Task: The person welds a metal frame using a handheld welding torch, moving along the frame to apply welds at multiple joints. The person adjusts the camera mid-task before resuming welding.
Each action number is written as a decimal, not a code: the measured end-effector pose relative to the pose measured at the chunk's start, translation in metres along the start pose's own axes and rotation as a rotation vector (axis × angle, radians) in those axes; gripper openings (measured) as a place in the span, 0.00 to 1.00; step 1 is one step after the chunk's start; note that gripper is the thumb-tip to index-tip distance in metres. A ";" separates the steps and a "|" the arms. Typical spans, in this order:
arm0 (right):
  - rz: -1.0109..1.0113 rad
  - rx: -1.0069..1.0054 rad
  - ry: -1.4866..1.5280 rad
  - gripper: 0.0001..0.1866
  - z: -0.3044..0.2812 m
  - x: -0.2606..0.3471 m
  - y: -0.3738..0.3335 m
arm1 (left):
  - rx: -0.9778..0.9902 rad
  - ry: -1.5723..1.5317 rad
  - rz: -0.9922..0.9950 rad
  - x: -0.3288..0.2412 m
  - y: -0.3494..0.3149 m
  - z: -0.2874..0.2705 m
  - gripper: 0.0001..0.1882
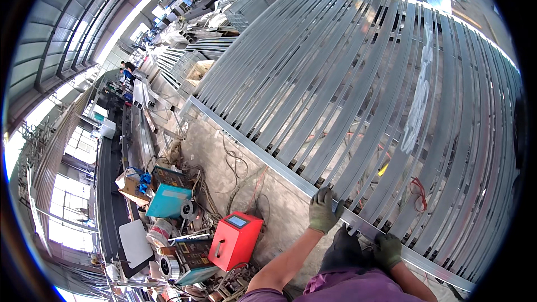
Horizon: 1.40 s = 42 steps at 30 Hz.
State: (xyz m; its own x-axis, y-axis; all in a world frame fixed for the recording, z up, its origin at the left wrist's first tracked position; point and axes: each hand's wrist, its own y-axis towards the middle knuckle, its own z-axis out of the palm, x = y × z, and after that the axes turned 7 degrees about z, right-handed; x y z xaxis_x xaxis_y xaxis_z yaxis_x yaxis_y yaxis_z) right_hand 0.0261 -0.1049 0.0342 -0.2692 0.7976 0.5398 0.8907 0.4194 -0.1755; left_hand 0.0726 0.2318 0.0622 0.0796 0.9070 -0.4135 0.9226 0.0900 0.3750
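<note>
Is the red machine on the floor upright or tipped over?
Upright. The red machine stands on its base on the concrete floor, its screen facing up and its handle on the side.

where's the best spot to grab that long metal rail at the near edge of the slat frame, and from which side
Grip the long edge rail along its outer lip, coming from the open concrete side, as the gloved left hand and right hand appear to. The slats butt against its far side, leaving little finger room there. Since it is long and thin, hands spread apart would probably steady it better than one central grip.
</note>
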 end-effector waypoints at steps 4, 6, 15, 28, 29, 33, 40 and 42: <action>-0.013 -0.019 -0.001 0.17 0.009 -0.010 -0.004 | 0.068 0.126 -0.041 0.042 0.027 0.018 0.39; -0.052 -0.076 0.029 0.11 0.001 0.001 0.001 | 0.127 0.200 -0.075 0.066 0.031 0.032 0.39; -0.055 -0.093 0.000 0.13 0.016 -0.014 -0.004 | 0.179 0.261 -0.094 0.086 0.044 0.043 0.37; -0.087 -0.010 0.033 0.14 -0.004 0.001 0.008 | 0.081 0.177 -0.081 0.088 0.049 0.039 0.33; -0.092 -0.027 0.020 0.14 -0.005 0.003 0.008 | 0.077 0.168 -0.076 0.089 0.049 0.040 0.32; -0.142 -0.082 0.015 0.15 -0.007 0.003 0.011 | 0.063 0.158 -0.063 0.088 0.052 0.040 0.32; -0.106 -0.051 -0.005 0.16 0.003 -0.005 0.004 | 0.072 0.160 -0.063 0.092 0.048 0.040 0.34; -0.086 -0.022 -0.013 0.16 0.001 -0.005 0.004 | 0.072 0.161 -0.052 0.092 0.050 0.040 0.34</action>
State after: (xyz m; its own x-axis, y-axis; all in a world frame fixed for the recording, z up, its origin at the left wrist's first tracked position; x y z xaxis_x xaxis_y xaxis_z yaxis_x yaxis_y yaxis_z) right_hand 0.0304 -0.1066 0.0296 -0.3501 0.7647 0.5410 0.8717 0.4773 -0.1106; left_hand 0.1415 0.3037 0.0098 -0.0254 0.9565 -0.2906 0.9489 0.1146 0.2941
